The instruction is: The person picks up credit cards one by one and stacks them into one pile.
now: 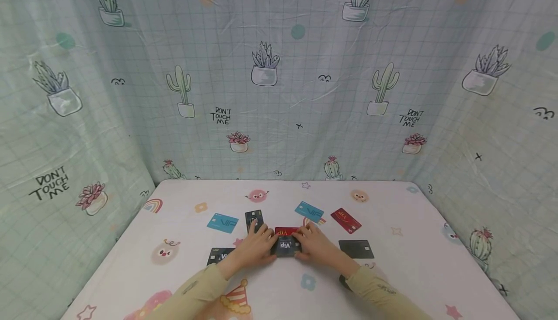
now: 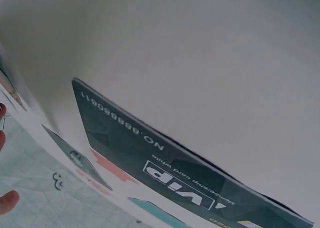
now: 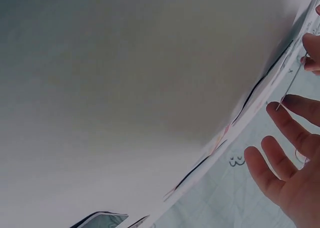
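Observation:
A black VIP card [image 1: 286,246] is between my two hands at the middle of the table. My left hand [image 1: 256,245] pinches its left end, and my right hand [image 1: 315,243] has the right end between thumb and index finger. In the right wrist view the card shows edge-on as a thin line, with the right hand's [image 3: 295,163] other fingers spread apart. Just behind it a red VIP card [image 1: 286,231] is partly covered. By the left fingertips lies another black card [image 1: 253,216]. Only a few fingers of the left hand [image 2: 6,202] appear in the left wrist view.
Around the hands lie a left blue card [image 1: 222,222], a right blue card [image 1: 309,211], a red card [image 1: 346,220] and a plain dark card [image 1: 355,249]. A black VIP card [image 1: 218,255] is beside the left wrist; a dark card [image 1: 343,282] is partly under the right forearm.

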The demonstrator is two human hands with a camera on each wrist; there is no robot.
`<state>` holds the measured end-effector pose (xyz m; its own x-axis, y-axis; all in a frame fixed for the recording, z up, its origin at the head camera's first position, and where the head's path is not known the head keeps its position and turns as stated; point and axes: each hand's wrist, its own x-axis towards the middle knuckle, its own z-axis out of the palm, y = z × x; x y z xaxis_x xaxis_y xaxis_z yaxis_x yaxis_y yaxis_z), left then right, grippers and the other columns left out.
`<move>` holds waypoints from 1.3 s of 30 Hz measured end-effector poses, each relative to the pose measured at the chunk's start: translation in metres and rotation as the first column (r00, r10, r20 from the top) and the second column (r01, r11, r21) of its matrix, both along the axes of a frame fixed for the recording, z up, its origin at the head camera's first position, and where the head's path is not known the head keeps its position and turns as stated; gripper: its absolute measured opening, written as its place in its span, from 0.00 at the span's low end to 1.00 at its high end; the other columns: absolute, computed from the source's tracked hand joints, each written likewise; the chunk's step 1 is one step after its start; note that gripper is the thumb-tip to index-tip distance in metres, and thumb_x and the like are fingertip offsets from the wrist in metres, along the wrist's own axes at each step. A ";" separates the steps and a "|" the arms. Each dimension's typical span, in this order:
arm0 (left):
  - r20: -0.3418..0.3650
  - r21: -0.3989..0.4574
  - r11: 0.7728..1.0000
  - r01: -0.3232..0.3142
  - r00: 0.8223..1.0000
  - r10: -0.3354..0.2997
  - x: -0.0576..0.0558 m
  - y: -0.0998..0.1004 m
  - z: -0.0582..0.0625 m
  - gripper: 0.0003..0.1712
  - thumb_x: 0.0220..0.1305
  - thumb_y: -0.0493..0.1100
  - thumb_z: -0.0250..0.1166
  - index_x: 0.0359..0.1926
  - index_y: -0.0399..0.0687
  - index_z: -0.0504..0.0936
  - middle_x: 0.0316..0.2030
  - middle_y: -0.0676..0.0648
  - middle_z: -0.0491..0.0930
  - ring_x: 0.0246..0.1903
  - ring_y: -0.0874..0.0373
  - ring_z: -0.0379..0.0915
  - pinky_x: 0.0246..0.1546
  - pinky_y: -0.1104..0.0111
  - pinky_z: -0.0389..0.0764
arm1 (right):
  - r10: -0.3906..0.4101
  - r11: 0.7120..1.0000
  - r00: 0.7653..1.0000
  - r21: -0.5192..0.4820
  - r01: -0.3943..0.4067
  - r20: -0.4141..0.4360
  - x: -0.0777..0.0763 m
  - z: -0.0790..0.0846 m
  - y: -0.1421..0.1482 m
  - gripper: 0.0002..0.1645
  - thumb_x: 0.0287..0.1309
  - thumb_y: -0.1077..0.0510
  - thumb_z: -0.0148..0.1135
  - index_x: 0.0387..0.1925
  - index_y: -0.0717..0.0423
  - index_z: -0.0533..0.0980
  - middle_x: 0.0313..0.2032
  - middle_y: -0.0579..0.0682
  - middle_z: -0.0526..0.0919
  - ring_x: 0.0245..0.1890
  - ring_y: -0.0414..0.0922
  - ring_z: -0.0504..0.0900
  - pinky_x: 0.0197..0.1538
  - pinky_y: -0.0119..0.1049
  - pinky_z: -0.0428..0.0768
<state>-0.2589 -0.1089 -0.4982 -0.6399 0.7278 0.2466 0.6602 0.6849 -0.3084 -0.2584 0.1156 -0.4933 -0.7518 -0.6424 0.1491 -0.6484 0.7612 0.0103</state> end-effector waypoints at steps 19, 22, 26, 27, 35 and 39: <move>0.061 0.057 0.998 0.013 0.998 -0.017 -0.020 0.003 0.001 0.28 0.53 0.58 0.61 0.51 0.48 0.75 0.46 0.50 0.74 0.46 0.53 0.65 0.53 0.44 0.63 | -0.064 0.998 0.998 -0.025 0.064 0.022 -0.014 0.001 0.002 0.33 0.48 0.44 0.62 0.54 0.56 0.70 0.47 0.51 0.73 0.47 0.48 0.65 0.50 0.43 0.71; 0.088 0.065 0.998 0.001 0.996 -0.007 -0.023 0.004 0.002 0.28 0.53 0.57 0.61 0.51 0.48 0.75 0.46 0.50 0.74 0.46 0.53 0.65 0.53 0.44 0.62 | -0.067 0.997 0.998 -0.033 0.067 0.011 -0.017 0.000 0.003 0.33 0.47 0.45 0.63 0.53 0.57 0.71 0.46 0.51 0.73 0.46 0.48 0.66 0.49 0.44 0.71; 0.109 0.060 0.998 -0.012 0.994 0.006 -0.026 0.006 0.003 0.28 0.54 0.58 0.60 0.52 0.48 0.74 0.46 0.50 0.74 0.47 0.53 0.65 0.54 0.44 0.61 | -0.070 0.997 0.998 -0.043 0.070 0.004 -0.021 -0.002 0.003 0.32 0.47 0.45 0.63 0.52 0.57 0.71 0.46 0.50 0.73 0.45 0.48 0.66 0.47 0.43 0.71; 0.108 0.060 0.998 -0.012 0.994 0.006 -0.027 0.007 0.002 0.28 0.54 0.58 0.60 0.52 0.48 0.74 0.46 0.50 0.74 0.47 0.53 0.65 0.54 0.44 0.61 | -0.072 0.996 0.997 -0.042 0.072 0.002 -0.021 -0.002 0.003 0.31 0.47 0.45 0.63 0.52 0.57 0.71 0.46 0.50 0.73 0.44 0.47 0.65 0.47 0.42 0.71; 0.095 0.056 0.998 -0.026 0.995 0.020 -0.032 0.010 0.000 0.28 0.53 0.58 0.59 0.52 0.49 0.74 0.45 0.50 0.73 0.47 0.54 0.65 0.55 0.43 0.60 | -0.091 0.995 0.995 -0.039 0.092 0.039 -0.026 -0.002 0.004 0.31 0.48 0.45 0.61 0.53 0.55 0.70 0.47 0.50 0.73 0.45 0.47 0.65 0.48 0.44 0.72; 0.126 0.054 0.998 -0.043 0.991 0.036 -0.033 0.012 0.000 0.28 0.54 0.58 0.59 0.53 0.49 0.73 0.46 0.50 0.73 0.47 0.54 0.64 0.55 0.43 0.60 | -0.097 0.994 0.994 -0.042 0.100 0.059 -0.026 -0.002 0.005 0.32 0.48 0.45 0.61 0.54 0.55 0.70 0.47 0.50 0.72 0.45 0.47 0.64 0.48 0.44 0.71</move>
<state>-0.2919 -0.0970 -0.4987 -0.6965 0.6883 0.2029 0.6628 0.7255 -0.1856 -0.2844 0.1204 -0.4953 -0.8190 -0.5586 0.1312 -0.5690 0.8201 -0.0605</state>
